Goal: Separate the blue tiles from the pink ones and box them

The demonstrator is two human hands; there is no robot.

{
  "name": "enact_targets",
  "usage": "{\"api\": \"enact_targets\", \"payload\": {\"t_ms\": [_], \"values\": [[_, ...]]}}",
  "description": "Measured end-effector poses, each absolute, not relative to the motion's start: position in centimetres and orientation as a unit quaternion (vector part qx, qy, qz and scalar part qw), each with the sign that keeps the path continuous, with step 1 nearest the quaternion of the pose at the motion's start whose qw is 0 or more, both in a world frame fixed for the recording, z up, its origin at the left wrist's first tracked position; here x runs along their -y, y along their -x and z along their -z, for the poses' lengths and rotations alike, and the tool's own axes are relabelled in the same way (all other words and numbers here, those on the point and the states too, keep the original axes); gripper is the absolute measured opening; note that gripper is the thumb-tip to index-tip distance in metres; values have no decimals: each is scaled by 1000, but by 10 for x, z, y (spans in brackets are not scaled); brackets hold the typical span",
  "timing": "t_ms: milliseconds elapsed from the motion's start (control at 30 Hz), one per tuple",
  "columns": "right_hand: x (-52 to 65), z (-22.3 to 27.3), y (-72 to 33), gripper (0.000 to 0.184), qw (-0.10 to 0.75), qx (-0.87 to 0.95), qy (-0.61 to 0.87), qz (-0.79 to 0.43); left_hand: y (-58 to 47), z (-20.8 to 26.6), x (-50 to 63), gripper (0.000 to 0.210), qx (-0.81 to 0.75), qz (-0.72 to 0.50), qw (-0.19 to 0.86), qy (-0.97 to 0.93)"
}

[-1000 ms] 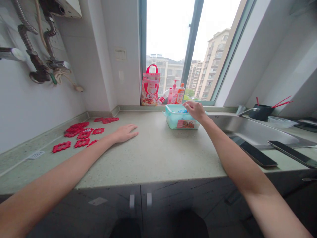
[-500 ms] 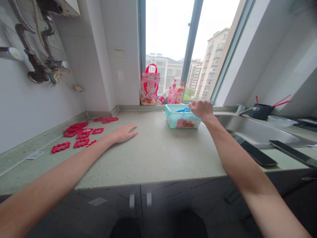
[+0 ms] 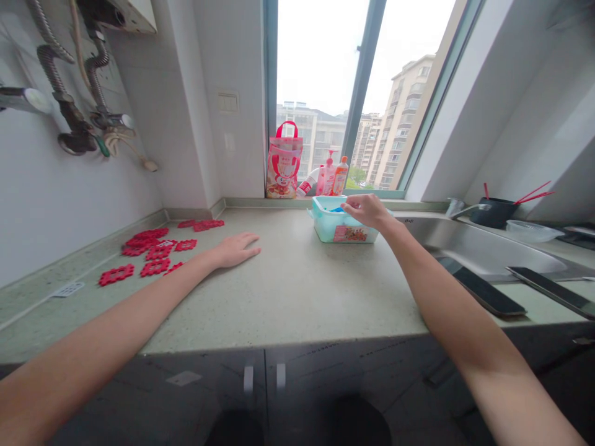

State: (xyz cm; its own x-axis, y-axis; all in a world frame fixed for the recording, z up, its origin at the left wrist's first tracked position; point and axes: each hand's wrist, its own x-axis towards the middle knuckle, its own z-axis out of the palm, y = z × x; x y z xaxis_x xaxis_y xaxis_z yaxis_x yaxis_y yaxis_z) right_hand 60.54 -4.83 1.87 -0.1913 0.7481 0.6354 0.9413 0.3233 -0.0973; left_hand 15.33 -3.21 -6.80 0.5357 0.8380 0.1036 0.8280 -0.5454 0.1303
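Observation:
My left hand (image 3: 237, 249) lies palm down on the countertop with its fingers spread, holding nothing. To its left are several flat red plastic pieces (image 3: 155, 266) with notched edges, some of them piled up. My right hand (image 3: 367, 210) reaches over a light turquoise plastic basket (image 3: 325, 230) that has a picture label on its front. The fingertips of that hand are pinched at a bright blue plastic piece (image 3: 337, 209), just at the basket's opening. The hand covers much of what is inside.
A metal sink (image 3: 493, 244) lies right of the basket, with dark flat slabs (image 3: 483, 288) at its near side. On the windowsill are a pink bag (image 3: 283, 167) and bottles (image 3: 341, 176). A black pot (image 3: 493, 210) with red sticks stands behind the sink.
My right hand has shifted left and lower over the basket, its fingers now at the blue piece and covering more of the blue contents. My left hand stays in place.

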Motion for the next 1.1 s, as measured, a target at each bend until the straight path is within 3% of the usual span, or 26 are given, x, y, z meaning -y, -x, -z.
{"api": "enact_targets", "payload": {"t_ms": [300, 567, 800, 867, 967, 1100], "values": [[48, -12, -584, 56, 193, 791, 568, 121, -155, 65, 35, 82, -476, -72, 34, -876], [48, -6, -576, 64, 214, 774, 582, 130, -157, 62, 43, 81, -478, -67, 37, -875], [51, -4, -565, 54, 321, 756, 533, 203, -155, 65, 40, 80, -471, -83, 42, -877], [52, -5, -561, 51, 281, 764, 550, 186, -155, 65, 40, 78, -471, -86, 43, -877], [53, -7, -556, 62, 180, 755, 613, 147, -155, 65, 40, 75, -471, -89, 46, -876], [55, -11, -559, 63, 181, 748, 621, 148, -155, 65, 40, 76, -471, -87, 45, -877]]}}
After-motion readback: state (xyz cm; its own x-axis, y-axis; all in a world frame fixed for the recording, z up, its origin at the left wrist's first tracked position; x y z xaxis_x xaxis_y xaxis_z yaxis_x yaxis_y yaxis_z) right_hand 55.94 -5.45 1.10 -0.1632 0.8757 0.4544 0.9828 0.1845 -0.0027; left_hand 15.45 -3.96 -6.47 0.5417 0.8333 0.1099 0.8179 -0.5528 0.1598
